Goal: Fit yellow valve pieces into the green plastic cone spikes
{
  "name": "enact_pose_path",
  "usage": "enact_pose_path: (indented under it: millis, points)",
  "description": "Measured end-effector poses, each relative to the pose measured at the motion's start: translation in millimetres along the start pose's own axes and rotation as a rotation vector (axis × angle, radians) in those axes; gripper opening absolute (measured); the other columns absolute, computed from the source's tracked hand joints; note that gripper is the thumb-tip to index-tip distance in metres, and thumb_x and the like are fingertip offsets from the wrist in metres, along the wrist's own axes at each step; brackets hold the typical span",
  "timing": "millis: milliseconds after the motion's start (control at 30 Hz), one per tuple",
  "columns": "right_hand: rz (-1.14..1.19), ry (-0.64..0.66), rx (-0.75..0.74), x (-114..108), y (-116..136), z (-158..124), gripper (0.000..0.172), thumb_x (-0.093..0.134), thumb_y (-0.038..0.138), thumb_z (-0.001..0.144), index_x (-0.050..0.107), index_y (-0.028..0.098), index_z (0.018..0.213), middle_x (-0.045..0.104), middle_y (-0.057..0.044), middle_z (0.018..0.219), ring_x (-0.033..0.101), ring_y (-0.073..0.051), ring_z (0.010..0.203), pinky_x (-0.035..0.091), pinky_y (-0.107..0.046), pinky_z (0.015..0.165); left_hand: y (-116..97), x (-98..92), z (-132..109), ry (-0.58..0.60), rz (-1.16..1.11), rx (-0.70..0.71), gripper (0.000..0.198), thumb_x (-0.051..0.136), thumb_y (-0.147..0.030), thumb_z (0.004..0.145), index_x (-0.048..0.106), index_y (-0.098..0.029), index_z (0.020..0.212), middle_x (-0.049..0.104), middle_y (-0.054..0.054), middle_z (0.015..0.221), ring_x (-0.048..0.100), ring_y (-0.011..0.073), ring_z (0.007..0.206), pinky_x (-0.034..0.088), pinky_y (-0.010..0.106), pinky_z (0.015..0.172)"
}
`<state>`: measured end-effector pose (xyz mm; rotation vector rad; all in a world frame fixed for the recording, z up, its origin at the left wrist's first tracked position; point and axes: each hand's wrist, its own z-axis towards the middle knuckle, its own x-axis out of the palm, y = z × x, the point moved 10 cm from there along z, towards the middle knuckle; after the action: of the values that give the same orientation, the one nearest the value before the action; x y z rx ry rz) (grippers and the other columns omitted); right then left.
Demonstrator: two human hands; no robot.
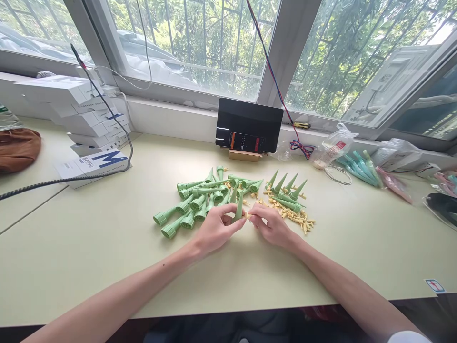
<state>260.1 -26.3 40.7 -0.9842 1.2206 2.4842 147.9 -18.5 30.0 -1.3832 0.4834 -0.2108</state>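
Near the middle of the table, my left hand is closed on a green plastic cone that points upward. My right hand pinches a small yellow plastic piece against the cone's right side, close to its base. Whether the piece is seated in the cone cannot be made out. Behind and left of my left hand lies a pile of green cones with ribbed, hollow ends. Beyond my right hand several cones stand upright, with loose yellow pieces scattered in front of them.
A tablet leans at the window, with a phone showing a timer before it. White boxes are stacked at the left, a black cable crossing them. Plastic bags and bundled wires lie at the back right.
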Motion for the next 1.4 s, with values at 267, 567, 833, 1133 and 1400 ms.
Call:
enact_pose_path:
  millis: [267,567,833,1133,1400]
  points:
    - [-0.025,0.032,0.002,4,1,-1,0.038,0.032,0.034,0.104,0.040,0.021,0.069,0.043,0.002,0.063,0.038,-0.014,0.057,0.032,-0.027,0.057,-5,0.0,-1,-0.002,0.053,0.052,0.022,0.062,-0.038,0.086,0.066,-0.016,0.089,0.033,-0.007,0.055,0.020,0.0066,0.048,0.014,0.024,0.045]
    - [0.018,-0.028,0.051,0,-1,0,0.040,0.034,0.037,0.104,0.050,0.020,0.072,0.049,0.001,0.063,0.044,-0.012,0.055,0.038,-0.027,0.058,5,0.6,3,0.009,-0.131,-0.054,0.027,0.069,-0.041,0.081,0.069,-0.016,0.093,0.063,0.001,0.077,0.050,0.0099,0.058,0.037,0.022,0.053]
    - [0.154,-0.114,0.048,-10,1,0,0.010,0.057,0.030,0.095,0.059,0.022,0.102,0.061,-0.004,0.091,0.060,-0.013,0.068,0.052,-0.027,0.061,14,0.4,4,0.006,-0.288,-0.169,0.030,0.075,-0.039,0.077,0.071,-0.017,0.098,0.065,0.000,0.076,0.050,0.0078,0.055,0.034,0.020,0.048]
    - [0.126,-0.114,0.049,-8,-1,-1,0.008,0.055,0.028,0.096,0.058,0.021,0.095,0.061,-0.002,0.080,0.059,-0.013,0.062,0.050,-0.026,0.057,17,2.3,4,0.025,-0.288,-0.160,0.026,0.075,-0.036,0.078,0.070,-0.018,0.096,0.064,-0.001,0.075,0.049,0.0075,0.056,0.033,0.019,0.049]
    - [0.056,-0.135,-0.019,-11,9,0,0.008,0.055,0.023,0.095,0.057,0.021,0.088,0.059,0.000,0.073,0.055,-0.012,0.060,0.045,-0.025,0.057,11,2.4,4,0.036,-0.248,-0.082,0.024,0.071,-0.036,0.082,0.069,-0.016,0.093,0.064,0.002,0.083,0.055,0.0122,0.070,0.041,0.022,0.062]
